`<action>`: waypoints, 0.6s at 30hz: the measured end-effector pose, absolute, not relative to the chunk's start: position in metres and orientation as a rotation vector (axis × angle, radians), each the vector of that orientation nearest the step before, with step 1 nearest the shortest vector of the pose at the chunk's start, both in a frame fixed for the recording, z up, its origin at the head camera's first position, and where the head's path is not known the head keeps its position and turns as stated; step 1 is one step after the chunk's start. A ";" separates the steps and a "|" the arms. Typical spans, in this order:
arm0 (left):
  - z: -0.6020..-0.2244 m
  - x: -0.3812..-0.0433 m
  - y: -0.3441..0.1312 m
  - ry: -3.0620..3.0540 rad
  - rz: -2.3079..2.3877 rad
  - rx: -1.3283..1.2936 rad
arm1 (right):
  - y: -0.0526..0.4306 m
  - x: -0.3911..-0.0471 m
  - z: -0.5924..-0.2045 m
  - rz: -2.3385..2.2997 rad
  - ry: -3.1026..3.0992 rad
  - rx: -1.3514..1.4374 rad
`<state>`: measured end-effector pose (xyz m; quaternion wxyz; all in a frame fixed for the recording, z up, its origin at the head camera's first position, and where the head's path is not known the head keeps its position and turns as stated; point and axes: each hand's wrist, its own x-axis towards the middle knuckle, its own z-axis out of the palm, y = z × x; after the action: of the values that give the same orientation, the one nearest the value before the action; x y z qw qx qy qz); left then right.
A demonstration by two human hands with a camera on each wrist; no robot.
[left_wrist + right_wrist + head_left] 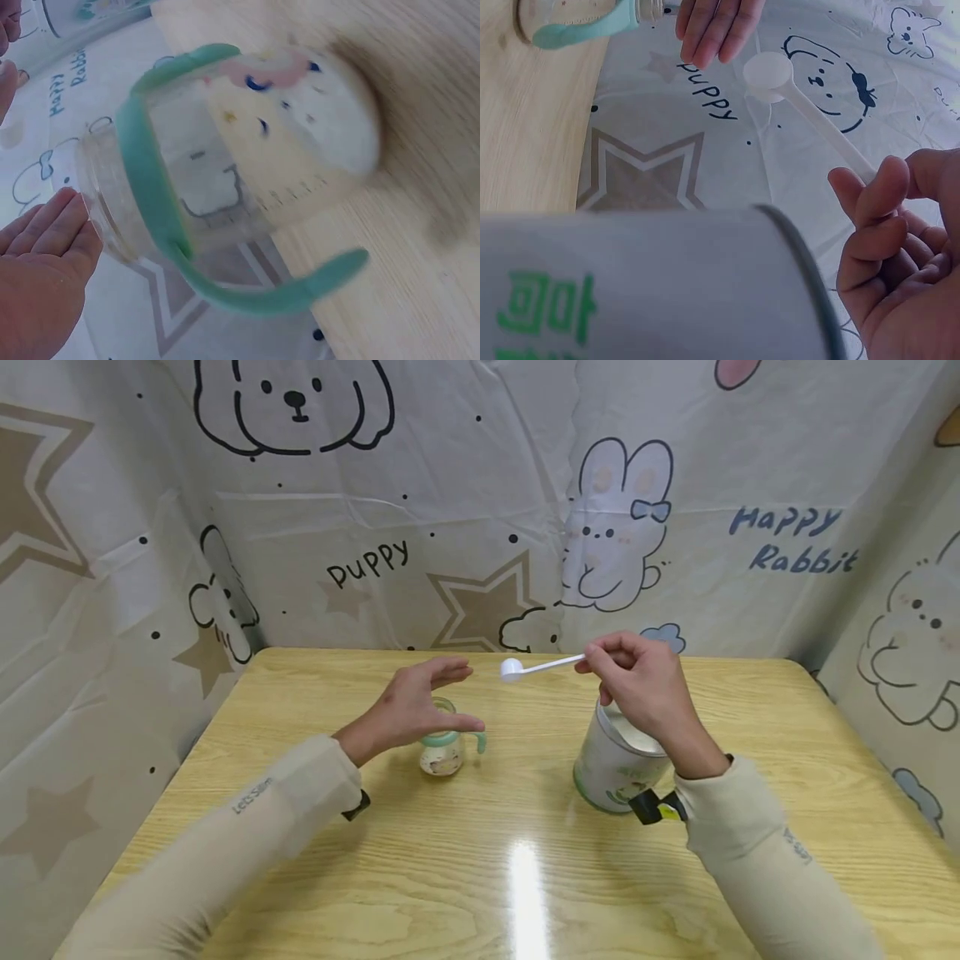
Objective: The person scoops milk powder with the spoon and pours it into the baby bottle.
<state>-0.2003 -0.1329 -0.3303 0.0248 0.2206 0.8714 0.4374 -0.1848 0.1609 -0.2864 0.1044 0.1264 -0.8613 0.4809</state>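
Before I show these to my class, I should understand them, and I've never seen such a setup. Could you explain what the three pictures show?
There is no machine here, just one person's two bare hands. The wide picture is taken from the head, looking forward and down; the two others are taken from the left and right wrists, so things look tilted or very near.

On the wooden table stand a clear baby bottle with mint-green handles and a printed can. The right hand pinches a white measuring scoop by its long handle; I cannot tell whether it is full. The left hand is open by the bottle's mouth; whether it touches is unclear.
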 end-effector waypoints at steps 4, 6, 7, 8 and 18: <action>-0.329 -0.202 -0.121 2.679 1.379 0.709 | 0.168 -0.183 -0.285 1.401 -2.537 0.368; -0.328 -0.202 -0.116 2.678 1.379 0.719 | 0.171 -0.182 -0.284 1.388 -2.541 0.356; -0.328 -0.202 -0.114 2.677 1.380 0.716 | 0.173 -0.181 -0.284 1.381 -2.542 0.348; -0.327 -0.202 -0.112 2.675 1.381 0.715 | 0.175 -0.181 -0.283 1.368 -2.544 0.341; -0.325 -0.203 -0.093 2.644 1.395 0.748 | 0.198 -0.176 -0.283 1.293 -2.542 0.271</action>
<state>-0.2026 -0.0931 -0.3251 0.0299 0.2426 0.8576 0.4525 -0.1756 0.1978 -0.2831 0.1379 0.0939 -0.8788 0.4470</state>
